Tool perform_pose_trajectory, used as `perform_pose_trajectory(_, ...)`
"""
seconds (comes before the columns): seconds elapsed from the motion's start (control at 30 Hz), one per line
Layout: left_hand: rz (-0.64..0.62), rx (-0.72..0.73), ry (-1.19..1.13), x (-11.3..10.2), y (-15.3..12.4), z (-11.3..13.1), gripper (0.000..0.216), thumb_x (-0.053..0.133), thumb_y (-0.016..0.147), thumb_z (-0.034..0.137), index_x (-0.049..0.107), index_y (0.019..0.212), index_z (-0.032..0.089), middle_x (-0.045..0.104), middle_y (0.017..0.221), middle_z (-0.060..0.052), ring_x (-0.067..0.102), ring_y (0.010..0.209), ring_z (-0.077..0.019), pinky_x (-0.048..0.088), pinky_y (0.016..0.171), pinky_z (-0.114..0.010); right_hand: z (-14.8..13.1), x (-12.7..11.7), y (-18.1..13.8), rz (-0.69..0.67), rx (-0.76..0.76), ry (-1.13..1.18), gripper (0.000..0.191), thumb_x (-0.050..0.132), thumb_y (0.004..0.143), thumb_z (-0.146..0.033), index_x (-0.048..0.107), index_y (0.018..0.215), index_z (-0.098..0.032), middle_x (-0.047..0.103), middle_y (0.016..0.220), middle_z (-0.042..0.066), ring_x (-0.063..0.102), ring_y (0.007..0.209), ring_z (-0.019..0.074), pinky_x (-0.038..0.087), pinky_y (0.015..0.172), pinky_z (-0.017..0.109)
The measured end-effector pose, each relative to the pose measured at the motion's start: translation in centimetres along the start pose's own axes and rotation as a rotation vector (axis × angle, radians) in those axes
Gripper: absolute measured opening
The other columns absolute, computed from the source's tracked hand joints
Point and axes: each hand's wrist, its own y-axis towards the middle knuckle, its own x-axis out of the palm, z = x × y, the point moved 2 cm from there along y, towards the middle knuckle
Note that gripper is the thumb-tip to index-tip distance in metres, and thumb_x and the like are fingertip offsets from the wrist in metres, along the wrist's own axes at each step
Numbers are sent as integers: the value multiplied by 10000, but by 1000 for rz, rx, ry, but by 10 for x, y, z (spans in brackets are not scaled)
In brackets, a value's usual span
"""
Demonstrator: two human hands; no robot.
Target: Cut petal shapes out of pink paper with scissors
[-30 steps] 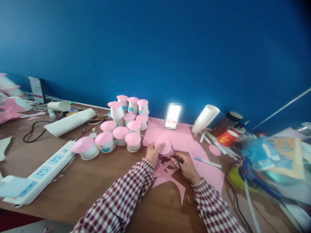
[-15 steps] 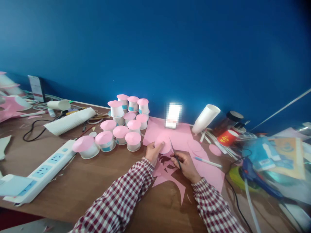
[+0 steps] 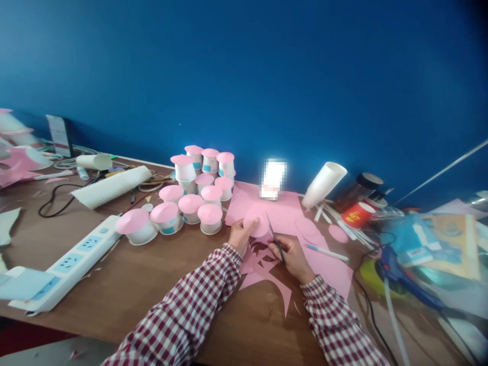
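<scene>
My left hand (image 3: 239,236) pinches a round pink paper piece (image 3: 255,226) at its left edge, thumb on top. Gripped in my right hand (image 3: 292,255) are small scissors (image 3: 275,237), whose blades point up and away beside the paper's right edge. Under both hands lies a pink paper sheet (image 3: 282,213) with cut-out holes and pointed scraps (image 3: 272,282) on the wooden table (image 3: 160,284). Both sleeves are red-and-white check.
Several white cups with pink lids (image 3: 190,203) cluster left of my hands. A power strip (image 3: 66,264) and a stack of white cups (image 3: 112,185) lie further left. A pen (image 3: 326,251), a red cup (image 3: 356,214), a white tube (image 3: 324,184) and a glue gun (image 3: 400,277) crowd the right.
My hands have barely moved; the view has drifted slightly, and the scissors stay against the pink round piece.
</scene>
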Motion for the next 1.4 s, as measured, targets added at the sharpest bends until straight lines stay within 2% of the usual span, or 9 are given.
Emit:
perform_pose_trajectory(0.17,-41,-7,-12,2,-1,3,404,801,532,348,648,792,78,662,700,-79,590,585,-144,487,549,-269,-2,0,1,20,-17,21,304,619,766,-413,640,874,-129,571,614,0,514,539,122,454,493,228)
perform_pose_trajectory(0.4,-28,46,77,-1,1,-4,361,785,560,314,660,793,67,675,718,-97,607,624,-159,497,582,-276,-1,1,1,17,-32,58,326,620,761,-429,643,861,-119,465,522,-38,413,462,83,404,435,204)
perform_pose_trajectory(0.7,-25,54,90,-1,1,-3,330,791,539,292,659,741,66,673,677,-99,611,603,-170,505,577,-286,0,2,1,-1,-23,78,337,635,742,-435,644,888,-131,498,561,-32,448,475,87,423,434,203)
perform_pose_trajectory(1.0,-59,48,105,-4,0,-5,337,775,571,294,664,792,65,684,727,-115,623,640,-178,506,597,-285,-2,1,0,6,-39,47,329,627,758,-424,632,907,-131,516,563,-34,492,495,99,441,483,222)
perform_pose_trajectory(1.4,-40,2,77,0,-2,-1,346,793,535,267,654,781,68,682,704,-109,621,632,-184,511,607,-307,-5,1,0,11,-33,56,326,619,749,-424,647,886,-129,523,560,-25,468,484,98,424,447,213)
